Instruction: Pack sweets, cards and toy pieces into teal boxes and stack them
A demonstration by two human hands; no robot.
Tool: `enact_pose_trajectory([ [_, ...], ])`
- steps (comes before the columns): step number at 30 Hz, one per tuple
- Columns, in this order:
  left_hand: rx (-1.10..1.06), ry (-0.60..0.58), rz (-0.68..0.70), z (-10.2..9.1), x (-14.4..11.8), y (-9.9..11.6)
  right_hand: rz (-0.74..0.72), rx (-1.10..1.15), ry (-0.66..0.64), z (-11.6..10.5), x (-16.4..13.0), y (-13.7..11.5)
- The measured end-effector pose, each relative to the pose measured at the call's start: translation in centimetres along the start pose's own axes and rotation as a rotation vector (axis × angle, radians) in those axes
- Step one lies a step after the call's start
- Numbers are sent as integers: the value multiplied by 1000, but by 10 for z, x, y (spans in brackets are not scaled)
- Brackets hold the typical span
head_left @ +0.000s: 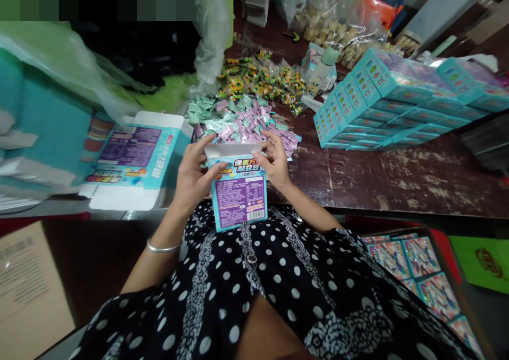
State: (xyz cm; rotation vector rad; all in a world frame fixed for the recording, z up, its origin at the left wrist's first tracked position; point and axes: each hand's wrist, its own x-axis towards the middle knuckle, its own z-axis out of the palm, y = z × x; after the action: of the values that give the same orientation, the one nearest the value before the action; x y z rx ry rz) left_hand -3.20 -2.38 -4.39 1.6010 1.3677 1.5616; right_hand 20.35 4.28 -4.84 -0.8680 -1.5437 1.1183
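A small teal and purple carton [239, 193] with a barcode panel stands upright at the table's near edge, over my polka-dot lap. My left hand [193, 175] grips its left side, thumb on the front. My right hand [274, 161] holds the top right corner, fingers on the open white top flap. Just behind the carton lies a heap of small mint and pink sachets [238, 122]. Neither hand touches the sachets.
A flat unfolded carton [133, 158] lies left on a stack of blanks. Filled teal boxes [377, 103] are stacked in rows at the right on the worn brown table [397, 177]. Colourful candy packets [262, 79] and plastic bags sit farther back. A tray of boxes [421, 275] sits lower right.
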Motion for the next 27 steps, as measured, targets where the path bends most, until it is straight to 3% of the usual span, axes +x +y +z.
enact_pose_trajectory([
  [3, -215, 164, -103, 11, -14, -1, -21, 16, -32, -3, -1, -1],
  [6, -285, 151, -204, 13, -19, -1, -6, 82, -83, -2, -2, -1],
  [11, -342, -36, -369, -5, -2, 17, 115, 195, -230, -8, 6, -11],
  [16, -190, -343, -391, -21, 19, 44, 134, 49, -647, -29, 29, -35],
  [18, -107, -397, -430, -23, 21, 50, 120, -62, -744, -34, 37, -42],
  [22, -73, -304, -495, -16, 20, 48, 134, -144, -747, -37, 47, -50],
  [25, -117, -212, -442, -11, 22, 43, 119, -142, -727, -36, 51, -52],
  [27, -122, -233, -404, -11, 22, 40, 114, -169, -741, -37, 47, -52],
])
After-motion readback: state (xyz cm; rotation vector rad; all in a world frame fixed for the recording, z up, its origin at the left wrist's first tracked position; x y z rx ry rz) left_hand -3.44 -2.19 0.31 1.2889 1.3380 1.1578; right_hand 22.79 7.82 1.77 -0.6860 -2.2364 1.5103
